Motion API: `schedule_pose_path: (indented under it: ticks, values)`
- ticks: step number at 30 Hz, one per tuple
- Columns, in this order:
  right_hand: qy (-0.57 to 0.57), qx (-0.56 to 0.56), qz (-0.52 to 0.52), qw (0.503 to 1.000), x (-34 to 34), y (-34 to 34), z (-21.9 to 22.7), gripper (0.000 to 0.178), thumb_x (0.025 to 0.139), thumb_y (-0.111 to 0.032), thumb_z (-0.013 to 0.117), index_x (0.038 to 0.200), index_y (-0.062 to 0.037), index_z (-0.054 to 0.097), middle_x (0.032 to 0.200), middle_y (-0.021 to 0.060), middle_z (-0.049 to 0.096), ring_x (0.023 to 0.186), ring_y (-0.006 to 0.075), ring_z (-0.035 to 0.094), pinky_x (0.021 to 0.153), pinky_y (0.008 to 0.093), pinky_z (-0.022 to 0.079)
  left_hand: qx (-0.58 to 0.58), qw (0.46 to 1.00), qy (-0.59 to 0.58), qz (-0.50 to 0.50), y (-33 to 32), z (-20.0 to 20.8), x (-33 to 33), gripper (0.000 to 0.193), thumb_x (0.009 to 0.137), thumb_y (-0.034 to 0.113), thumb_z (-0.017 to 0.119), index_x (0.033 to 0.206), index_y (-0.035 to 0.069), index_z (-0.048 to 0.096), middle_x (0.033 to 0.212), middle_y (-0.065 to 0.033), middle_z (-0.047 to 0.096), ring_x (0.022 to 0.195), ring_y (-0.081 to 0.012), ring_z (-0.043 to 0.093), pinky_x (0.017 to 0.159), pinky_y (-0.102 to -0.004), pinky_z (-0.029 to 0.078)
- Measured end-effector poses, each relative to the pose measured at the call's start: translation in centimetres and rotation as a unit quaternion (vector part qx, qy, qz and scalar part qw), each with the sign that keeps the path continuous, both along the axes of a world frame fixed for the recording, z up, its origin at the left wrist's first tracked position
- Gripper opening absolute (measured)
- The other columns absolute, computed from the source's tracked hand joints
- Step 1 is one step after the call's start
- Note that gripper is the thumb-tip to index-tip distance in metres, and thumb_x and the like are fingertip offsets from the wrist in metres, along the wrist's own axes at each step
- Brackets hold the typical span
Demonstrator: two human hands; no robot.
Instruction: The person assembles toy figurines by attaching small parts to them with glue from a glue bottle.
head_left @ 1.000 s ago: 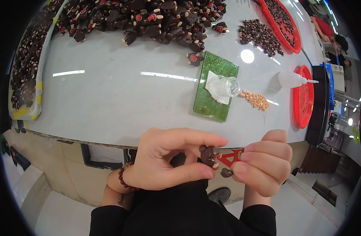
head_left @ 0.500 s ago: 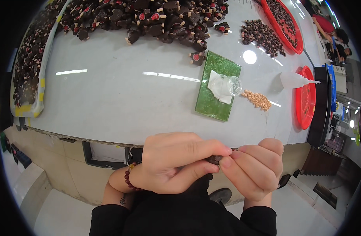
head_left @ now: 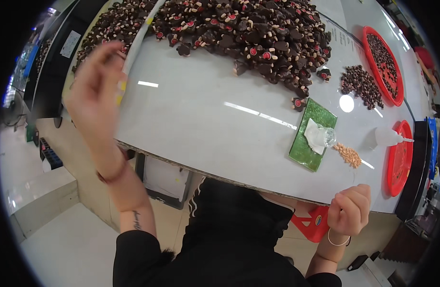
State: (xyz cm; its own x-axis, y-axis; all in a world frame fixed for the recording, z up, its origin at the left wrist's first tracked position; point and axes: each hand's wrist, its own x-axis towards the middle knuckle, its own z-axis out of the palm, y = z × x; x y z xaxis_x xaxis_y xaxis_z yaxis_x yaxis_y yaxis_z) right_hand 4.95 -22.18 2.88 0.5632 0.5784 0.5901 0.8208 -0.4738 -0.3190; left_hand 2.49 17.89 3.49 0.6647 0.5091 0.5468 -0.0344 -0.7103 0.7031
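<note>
Black short-sleeved clothing [head_left: 229, 253] fills lower centre; at left, a dark tattoo [head_left: 136, 220] marks the forearm [head_left: 129, 193] below a blurred reddish bracelet [head_left: 113, 176]; lower right, a pale wristband [head_left: 338, 245] shows.

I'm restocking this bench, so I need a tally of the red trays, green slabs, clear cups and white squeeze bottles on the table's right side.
Red trays: 2
Green slab: 1
Clear cup: 1
White squeeze bottle: 1
Total: 5

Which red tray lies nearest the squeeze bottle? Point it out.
The lower red tray, beside the squeeze bottle; the upper red tray lies farther off and holds many small dark pieces.
</note>
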Motion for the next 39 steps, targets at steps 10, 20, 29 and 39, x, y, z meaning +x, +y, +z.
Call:
schedule_pose_path:
  ticks: [10,20,29,39]
  values:
    - [-0.006,0.012,-0.002,1.0,0.1,-0.6,-0.5,0.016,0.066,0.003,0.064,0.079,-0.0056,0.061,0.075,0.0033,0.055,0.06,0.0191,0.052,0.053,0.0307,0.036,0.237,0.941,0.21,-0.121,-1.7,-0.8,5.4,0.024,0.083,0.022,0.065,0.097,0.004,0.057,0.072,-0.0084,0.058,0.061,-0.0224,0.055,0.057,-0.0314,0.043]
    - [0.056,0.002,-0.176,0.983,2.5,-5.0,-1.4,0.016,0.064,0.006,0.066,0.078,-0.0009,0.063,0.077,0.0086,0.058,0.069,0.0228,0.054,0.06,0.0322,0.044,0.015,0.941,0.279,-0.191,-1.8,-1.5,2.1,0.016,0.08,0.004,0.053,0.095,0.002,0.047,0.065,-0.003,0.048,0.054,-0.0133,0.042,0.051,-0.0253,0.032]
    - [0.09,-0.051,-0.178,0.979,3.9,-5.1,-2.7,0.016,0.063,0.004,0.069,0.077,-0.0023,0.063,0.082,0.0073,0.056,0.075,0.0227,0.052,0.065,0.0322,0.043,-0.398,0.724,0.114,-0.552,-12.1,-1.4,-1.7,0.027,0.072,0.007,0.06,0.095,-0.004,0.069,0.078,-0.0143,0.067,0.057,-0.0132,0.057,0.053,-0.0224,0.043]
    - [0.058,-0.095,-0.138,0.984,4.5,-3.5,-2.2,0.017,0.059,0.006,0.068,0.072,-0.0033,0.06,0.078,0.0055,0.056,0.071,0.022,0.052,0.061,0.0308,0.043,-0.558,0.593,0.172,-0.555,-16.8,-3.2,-2.2,0.019,0.081,0.004,0.055,0.096,-0.003,0.066,0.08,-0.0085,0.062,0.063,-0.0123,0.056,0.06,-0.0243,0.046]
